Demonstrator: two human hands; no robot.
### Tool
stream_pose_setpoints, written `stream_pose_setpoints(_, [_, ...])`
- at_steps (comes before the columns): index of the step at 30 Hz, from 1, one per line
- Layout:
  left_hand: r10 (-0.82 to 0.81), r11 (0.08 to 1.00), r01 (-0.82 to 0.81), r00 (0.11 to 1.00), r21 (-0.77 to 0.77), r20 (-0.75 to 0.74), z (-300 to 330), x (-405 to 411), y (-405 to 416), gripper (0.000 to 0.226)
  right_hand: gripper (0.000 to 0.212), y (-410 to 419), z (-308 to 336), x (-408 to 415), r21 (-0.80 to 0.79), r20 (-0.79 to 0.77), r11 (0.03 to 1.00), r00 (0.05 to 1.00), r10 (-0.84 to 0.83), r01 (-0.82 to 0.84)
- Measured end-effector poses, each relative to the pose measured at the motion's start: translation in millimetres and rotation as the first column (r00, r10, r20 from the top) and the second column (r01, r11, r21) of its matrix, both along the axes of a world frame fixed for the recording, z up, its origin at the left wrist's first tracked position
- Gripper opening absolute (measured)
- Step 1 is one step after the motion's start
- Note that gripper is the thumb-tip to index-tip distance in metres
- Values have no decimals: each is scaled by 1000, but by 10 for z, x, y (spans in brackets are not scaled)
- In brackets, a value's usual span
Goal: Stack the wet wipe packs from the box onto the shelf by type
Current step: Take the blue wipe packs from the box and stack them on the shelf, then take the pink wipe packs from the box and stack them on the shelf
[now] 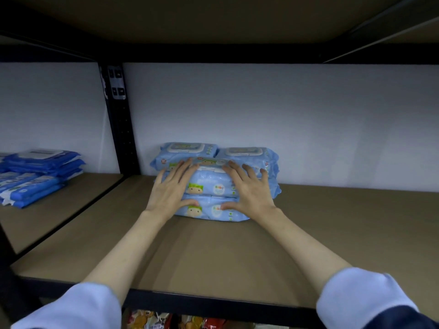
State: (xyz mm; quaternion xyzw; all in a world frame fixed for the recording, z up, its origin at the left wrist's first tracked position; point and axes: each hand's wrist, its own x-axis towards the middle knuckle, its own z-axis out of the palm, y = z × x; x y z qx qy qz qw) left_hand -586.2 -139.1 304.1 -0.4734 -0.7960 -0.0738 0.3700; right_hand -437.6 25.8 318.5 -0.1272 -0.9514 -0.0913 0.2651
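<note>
- a brown shelf [213, 257] fills the middle of the frame, with a white wall behind it and another board above.
- light blue wipe packs [211, 188] sit stacked at the centre of the frame, near the back of the shelf; the front stack shows cartoon faces, and two more packs with white lids lie behind it.
- the left hand [169, 192] rests on the left end of the front stack, fingers spread and fairly straight, thumb against the lowest pack.
- the right hand [250, 189] mirrors it on the right end, fingers spread flat, thumb on the lowest pack.
- the stack lies between the two hands, touching both.
- dark blue packs [35, 174] are piled at the left edge, on the next shelf bay past a black post [122, 129].
- pale blue sleeves [363, 298] show at the bottom corners.
</note>
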Motion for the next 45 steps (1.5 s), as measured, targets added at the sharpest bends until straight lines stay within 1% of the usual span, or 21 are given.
stream_pose_setpoints(3, [31, 1000, -31, 999, 3, -27, 27, 82, -11, 109, 97, -52, 12, 72, -26, 52, 999, 998, -19, 20])
stream_pose_setpoints(5, [51, 999, -51, 998, -13, -27, 45, 210, -47, 108, 96, -93, 29, 201, -42, 82, 998, 995, -50, 53])
stream_pose_setpoints(6, [57, 998, -57, 998, -20, -6, 63, 314, -68, 104, 95, -111, 30, 291, -50, 96, 996, 993, -72, 77])
stream_pose_setpoints(8, [50, 998, -48, 995, -29, 88, 97, 606, -109, 89, 94, -167, 30, 528, -81, 98, 991, 990, -100, 108])
stream_pose_setpoints(10, [25, 999, -19, 978, -34, 206, 96, 963, -139, 70, 88, -258, -11, 828, -115, 15, 990, 997, -80, 81])
stream_pose_setpoints(13, [-174, 984, 158, 946, 79, 275, -9, 1611, -210, 51, 72, -387, -153, 1367, -82, -152, 995, 986, -62, 49])
stream_pose_setpoints(16, [-357, 933, 312, 863, 178, 358, -238, 2301, -285, 50, 52, -515, -383, 2004, -107, -261, 994, 965, -34, 6])
stream_pose_setpoints(18, [-417, 907, 352, 825, 231, 381, -497, 2707, -325, 42, 41, -593, -583, 2425, -157, -306, 987, 951, -36, -13])
stream_pose_setpoints(20, [-437, 900, 365, 767, 240, 470, -834, 3061, -353, 38, 33, -661, -839, 2803, -220, -305, 976, 951, -61, -8])
stream_pose_setpoints(22, [-371, 922, 347, 680, 169, 632, -1237, 3351, -360, 35, 30, -704, -1186, 3125, -296, -260, 955, 961, -97, 16])
stream_pose_setpoints(25, [-180, 952, 306, 555, 2, 812, -1822, 3650, -386, 35, 28, -750, -1741, 3492, -415, -118, 905, 981, -151, 90])
stream_pose_setpoints(26, [-127, 955, 295, 495, -29, 859, -2020, 3721, -421, 35, 29, -764, -1932, 3597, -461, -43, 877, 983, -176, 137])
stream_pose_setpoints(28, [-2, 962, 259, 336, -91, 942, -2429, 3862, -523, 34, 31, -811, -2320, 3805, -541, 143, 797, 963, -227, 268])
stream_pose_setpoints(29, [64, 962, 241, 254, -127, 965, -2631, 3918, -598, 32, 32, -836, -2508, 3893, -563, 232, 758, 943, -238, 330])
stream_pose_setpoints(30, [128, 961, 219, 194, -170, 973, -2804, 3969, -676, 31, 34, -856, -2680, 3969, -571, 315, 724, 918, -241, 386])
stream_pose_setpoints(33, [292, 944, 137, 75, -299, 954, -3274, 4085, -965, 34, 38, -917, -3109, 4121, -581, 525, 621, 825, -207, 525])
stream_pose_setpoints(34, [338, 932, 121, 40, -341, 940, -3400, 4118, -1064, 35, 39, -930, -3225, 4150, -591, 565, 587, 803, -189, 554])
stream_pose_setpoints(37, [415, 904, 113, 1, -413, 910, -3702, 4146, -1258, 36, 40, -963, -3506, 4199, -623, 637, 496, 760, -128, 605])
stream_pose_setpoints(40, [405, 913, 61, -32, -403, 914, -3861, 4090, -1243, 36, 44, -964, -3706, 4237, -640, 671, 420, 735, -103, 643])
stream_pose_setpoints(42, [377, 926, 20, -73, -376, 924, -3969, 4073, -1171, 36, 46, -929, -3819, 4278, -644, 688, 360, 716, -114, 676])
stream_pose_setpoints(45, [354, 934, 5, -132, -357, 926, -4106, 4125, -1080, 35, 46, -834, -3976, 4333, -647, 709, 289, 696, -114, 706])
